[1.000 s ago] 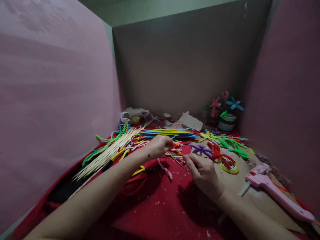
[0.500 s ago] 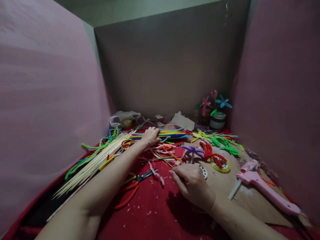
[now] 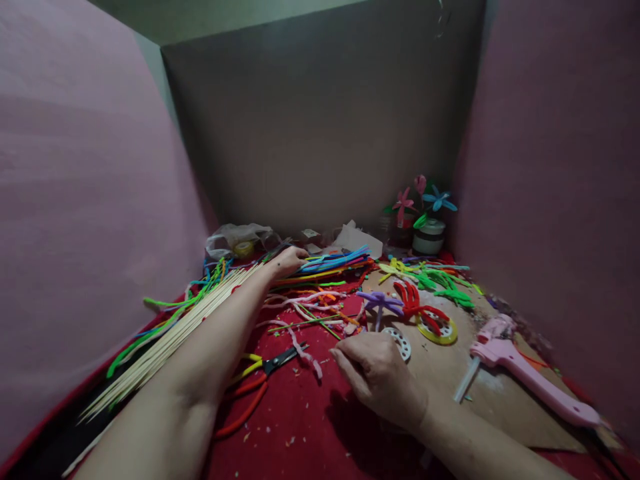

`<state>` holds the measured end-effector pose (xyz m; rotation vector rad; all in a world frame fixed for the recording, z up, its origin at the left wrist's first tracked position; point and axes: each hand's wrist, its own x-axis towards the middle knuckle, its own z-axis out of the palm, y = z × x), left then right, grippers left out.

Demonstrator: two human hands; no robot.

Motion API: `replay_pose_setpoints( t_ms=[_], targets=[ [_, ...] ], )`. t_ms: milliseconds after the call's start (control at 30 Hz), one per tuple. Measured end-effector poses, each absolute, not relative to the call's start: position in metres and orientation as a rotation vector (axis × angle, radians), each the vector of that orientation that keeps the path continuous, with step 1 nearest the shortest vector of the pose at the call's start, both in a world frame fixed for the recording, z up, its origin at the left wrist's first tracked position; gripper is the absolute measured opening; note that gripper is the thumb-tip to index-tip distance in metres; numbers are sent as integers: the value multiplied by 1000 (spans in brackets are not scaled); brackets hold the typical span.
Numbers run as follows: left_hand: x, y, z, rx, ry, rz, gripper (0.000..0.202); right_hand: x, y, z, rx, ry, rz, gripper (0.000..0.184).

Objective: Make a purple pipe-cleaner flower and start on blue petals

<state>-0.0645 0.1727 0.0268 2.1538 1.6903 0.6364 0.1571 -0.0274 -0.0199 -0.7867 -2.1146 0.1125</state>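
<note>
My left hand (image 3: 289,261) reaches to the back of the work surface, its fingers curled at the left end of a bundle of pipe cleaners (image 3: 340,262), mostly blue with some yellow and red. My fingertips are partly hidden there. Nearer to me, my right hand (image 3: 377,375) hangs over the red cloth (image 3: 300,413) with thumb and fingers pressed together; whatever they pinch, if anything, is hidden. Left of it lie open scissors (image 3: 277,362) with red and yellow handles, beside a pink fuzzy strip (image 3: 311,360). A purple pipe-cleaner flower (image 3: 383,301) lies beyond my right hand.
Bamboo skewers (image 3: 175,340) lie under my left forearm. On cardboard (image 3: 440,393) at right are a pink glue gun (image 3: 535,383), a yellow-rimmed spool (image 3: 445,337) and a white perforated disc (image 3: 404,347). Potted flowers (image 3: 429,233) and a plastic bag (image 3: 235,237) stand behind.
My left hand has moved a little left and back along the bundle, and blue pipe cleaners now lie bunched on top. My right hand keeps its pinch. The view has shifted slightly.
</note>
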Motion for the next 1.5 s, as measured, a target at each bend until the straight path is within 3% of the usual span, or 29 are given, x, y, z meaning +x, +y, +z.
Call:
replay_pose_setpoints(
  t_ms=[367, 733, 867, 1167, 1367, 1500],
  targets=[
    [-53, 163, 29, 2425, 1677, 694, 40, 157, -26, -22, -803, -2125, 145, 32],
    [-41, 136, 20, 2805, 1574, 540, 21, 157, -27, -19, -807, -2106, 149, 31],
    [-44, 125, 21, 2796, 1684, 562, 23, 158, -26, -20, -808, -2111, 154, 31],
    [-54, 97, 3, 2774, 1757, 188, 18, 157, -27, -22, -802, -2100, 184, 30],
    [-58, 102, 14, 2822, 1567, 258, 23, 157, -26, -25, -810, -2077, 199, 29],
    [-65, 112, 21, 2741, 1784, 424, 29, 157, -26, -26, -795, -2082, 217, 28]
  ],
)
